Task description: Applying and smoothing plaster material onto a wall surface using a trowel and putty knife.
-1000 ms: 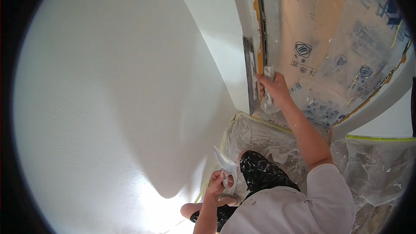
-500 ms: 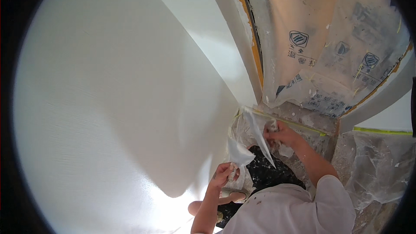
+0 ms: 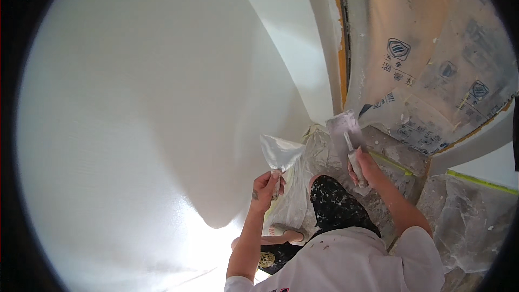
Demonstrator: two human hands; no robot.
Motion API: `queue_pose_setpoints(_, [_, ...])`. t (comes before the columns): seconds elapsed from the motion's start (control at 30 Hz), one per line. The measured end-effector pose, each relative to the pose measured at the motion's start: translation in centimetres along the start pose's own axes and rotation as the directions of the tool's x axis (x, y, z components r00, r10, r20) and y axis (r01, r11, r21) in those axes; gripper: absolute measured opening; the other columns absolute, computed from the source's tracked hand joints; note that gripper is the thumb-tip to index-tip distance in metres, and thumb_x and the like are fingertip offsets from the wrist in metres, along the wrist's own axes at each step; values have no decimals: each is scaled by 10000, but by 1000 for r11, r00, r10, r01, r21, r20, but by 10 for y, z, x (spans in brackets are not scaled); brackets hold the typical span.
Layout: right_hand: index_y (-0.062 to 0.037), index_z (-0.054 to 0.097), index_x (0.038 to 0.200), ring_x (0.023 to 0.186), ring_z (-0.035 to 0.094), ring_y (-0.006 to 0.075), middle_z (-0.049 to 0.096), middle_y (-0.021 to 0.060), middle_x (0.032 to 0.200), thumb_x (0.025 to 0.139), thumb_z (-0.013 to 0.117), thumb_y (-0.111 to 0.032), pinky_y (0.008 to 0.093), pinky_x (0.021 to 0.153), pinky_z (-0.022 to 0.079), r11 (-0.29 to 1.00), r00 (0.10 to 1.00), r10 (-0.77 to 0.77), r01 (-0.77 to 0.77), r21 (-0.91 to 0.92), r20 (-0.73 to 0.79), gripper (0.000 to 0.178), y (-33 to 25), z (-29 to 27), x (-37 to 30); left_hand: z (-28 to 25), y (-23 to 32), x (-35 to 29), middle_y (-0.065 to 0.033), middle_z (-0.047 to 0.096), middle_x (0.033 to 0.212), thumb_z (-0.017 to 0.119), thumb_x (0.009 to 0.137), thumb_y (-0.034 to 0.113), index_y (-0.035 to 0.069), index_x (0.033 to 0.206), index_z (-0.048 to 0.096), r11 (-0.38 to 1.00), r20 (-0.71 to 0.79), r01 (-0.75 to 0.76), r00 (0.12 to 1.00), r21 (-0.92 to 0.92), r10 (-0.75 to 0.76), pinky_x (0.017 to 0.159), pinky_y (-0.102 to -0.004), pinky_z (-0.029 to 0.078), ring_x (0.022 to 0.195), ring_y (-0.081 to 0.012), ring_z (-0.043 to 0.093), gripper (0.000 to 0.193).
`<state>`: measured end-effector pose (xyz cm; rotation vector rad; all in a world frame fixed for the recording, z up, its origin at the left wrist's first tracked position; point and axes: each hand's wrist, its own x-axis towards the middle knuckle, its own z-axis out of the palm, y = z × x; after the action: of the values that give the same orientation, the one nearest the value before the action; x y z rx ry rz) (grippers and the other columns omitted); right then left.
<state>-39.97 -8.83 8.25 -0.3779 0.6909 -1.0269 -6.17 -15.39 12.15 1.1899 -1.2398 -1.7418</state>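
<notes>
Near the centre of the frame, the left hand (image 3: 265, 190) was closed around the handle of a putty knife (image 3: 282, 152), its broad blade pointing up toward the pale wall (image 3: 135, 103) that filled the left side. Right of centre, the right hand (image 3: 366, 168) was wrapped around the grip of a flat trowel (image 3: 346, 124), whose whitish upper end lay just below the foot of the wall corner in the picture. That smear looked like the first hazard: if the trowel tipped, wet material could slide off onto the dark speckled shorts (image 3: 343, 205) or the floor, though its wetness could not be judged. The putty knife's corner seemed the second, since a careless swing leftward might nick the smooth wall. With both blades held up near each other, a hurried crossing could knock them together. Crumpled clear sheeting (image 3: 454, 221) at the lower right could snag a step, and the printed film (image 3: 416, 16) at the upper right might tear if the trowel's edge caught it.
</notes>
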Motion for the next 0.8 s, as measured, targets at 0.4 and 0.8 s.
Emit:
queue_pose_setpoints(0.4, [-32, 544, 1155, 1122, 485, 394, 533, 211, 1193, 820, 677, -375, 523, 984, 328, -386, 709, -330, 501, -775, 623, 497, -25, 70, 30, 5, 29, -22, -102, 631, 772, 662, 841, 92, -10, 1007, 638, 473, 32, -478, 728, 740, 685, 565, -279, 475, 624, -165, 595, 197])
queue_pose_setpoints(0.8, [-10, 575, 1001, 665, 493, 133, 557, 40, 734, 906, 623, -321, 275, 629, 421, 112, 282, -947, 737, -667, 154, 328, -113, 195, 210, -14, -84, -81, -47, 544, 634, 659, 862, 149, 19, 935, 649, 712, -297, -81, 871, 697, 390, 517, -263, 410, 552, -94, 480, 149])
